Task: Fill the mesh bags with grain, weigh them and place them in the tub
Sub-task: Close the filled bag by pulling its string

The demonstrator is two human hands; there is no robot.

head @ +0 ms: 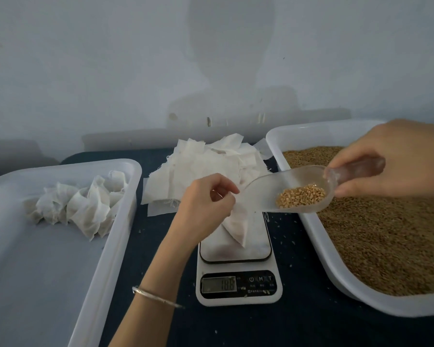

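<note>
**Scoop poised at the bag mouth**

Left hand pinches the top of a thin white mesh bag, which hangs onto the smooth scale plate just below it. Right hand grips the handle of a clear plastic scoop holding golden grain, its lip beside the left fingers. Under the right hand sits the grain tray; left of the left hand, the white tub holds crumpled filled bags, with bare floor nearer the wrist.

A single head-worn wide-angle camera looks forward and down, from close above, at a dark table against a wall.
</note>
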